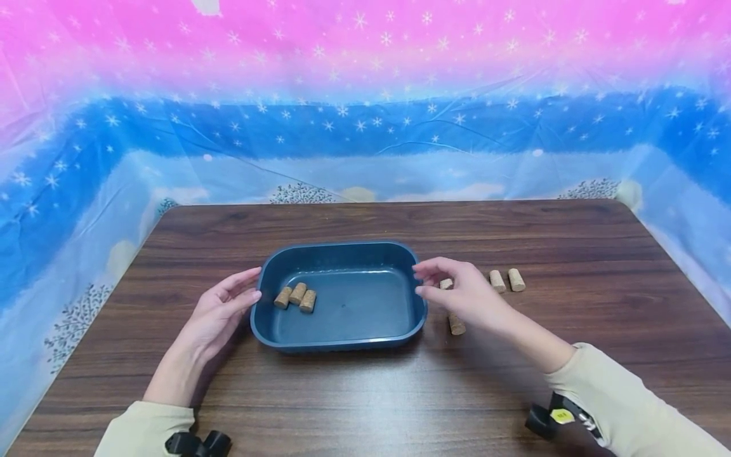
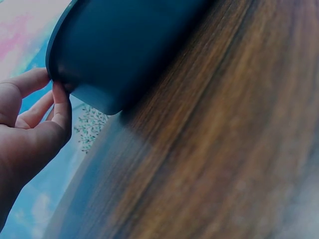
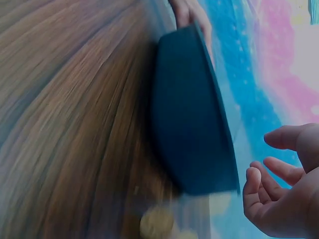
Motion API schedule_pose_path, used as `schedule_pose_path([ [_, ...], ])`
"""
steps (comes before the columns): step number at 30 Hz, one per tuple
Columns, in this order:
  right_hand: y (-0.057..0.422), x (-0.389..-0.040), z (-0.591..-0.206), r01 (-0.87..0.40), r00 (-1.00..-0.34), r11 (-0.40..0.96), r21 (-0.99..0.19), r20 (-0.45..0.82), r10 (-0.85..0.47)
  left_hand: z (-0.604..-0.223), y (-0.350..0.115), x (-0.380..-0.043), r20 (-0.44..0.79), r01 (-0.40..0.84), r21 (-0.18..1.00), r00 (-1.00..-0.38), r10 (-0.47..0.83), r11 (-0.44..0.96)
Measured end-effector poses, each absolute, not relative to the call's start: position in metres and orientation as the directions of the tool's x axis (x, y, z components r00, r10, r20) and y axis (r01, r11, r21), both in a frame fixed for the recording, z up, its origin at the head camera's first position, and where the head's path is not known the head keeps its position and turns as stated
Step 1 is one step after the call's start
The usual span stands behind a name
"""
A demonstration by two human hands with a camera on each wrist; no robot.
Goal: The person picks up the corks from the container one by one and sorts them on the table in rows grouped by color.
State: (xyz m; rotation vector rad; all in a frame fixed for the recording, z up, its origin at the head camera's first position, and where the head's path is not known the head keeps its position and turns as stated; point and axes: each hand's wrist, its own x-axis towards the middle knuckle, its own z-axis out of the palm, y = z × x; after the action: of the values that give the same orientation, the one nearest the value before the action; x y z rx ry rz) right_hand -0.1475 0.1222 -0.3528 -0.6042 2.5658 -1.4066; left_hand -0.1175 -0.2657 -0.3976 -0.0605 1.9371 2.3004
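Note:
A dark blue rectangular tub (image 1: 342, 346) with rounded corners stands on the table, and three corks (image 1: 297, 292) lie at the left of its floor. My left hand (image 1: 219, 311) touches the tub's left rim with its fingertips; the left wrist view shows the thumb and a finger (image 2: 61, 107) right at the rim's outer side. At the opposite end is my right hand (image 1: 465, 292), its fingers loosely bent. In the right wrist view a gap separates those fingers (image 3: 253, 186) from the tub wall (image 3: 189, 114). Nothing is held in the right hand.
Several more corks lie on the table right of the tub, among them a light one (image 1: 516, 280) behind my right hand and a darker one (image 1: 456, 324) below it. A snowflake-patterned cloth (image 1: 365, 127) hangs around the dark wooden table (image 1: 354, 400).

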Motion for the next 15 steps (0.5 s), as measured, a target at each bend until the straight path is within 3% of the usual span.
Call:
schedule_pose_path([
  [6, 0.086, -0.148, -0.348, -0.274, -0.872, 0.430, -0.860, 0.034, -0.489, -0.396, -0.265, -0.118, -0.117, -0.129, 0.977, -0.990, 0.077, -0.171],
  [15, 0.038, -0.153, -0.353, -0.151, -0.841, 0.413, -0.898, -0.103, -0.532, -0.398, -0.266, -0.118, -0.124, -0.134, 0.978, -0.989, 0.076, -0.161],
])
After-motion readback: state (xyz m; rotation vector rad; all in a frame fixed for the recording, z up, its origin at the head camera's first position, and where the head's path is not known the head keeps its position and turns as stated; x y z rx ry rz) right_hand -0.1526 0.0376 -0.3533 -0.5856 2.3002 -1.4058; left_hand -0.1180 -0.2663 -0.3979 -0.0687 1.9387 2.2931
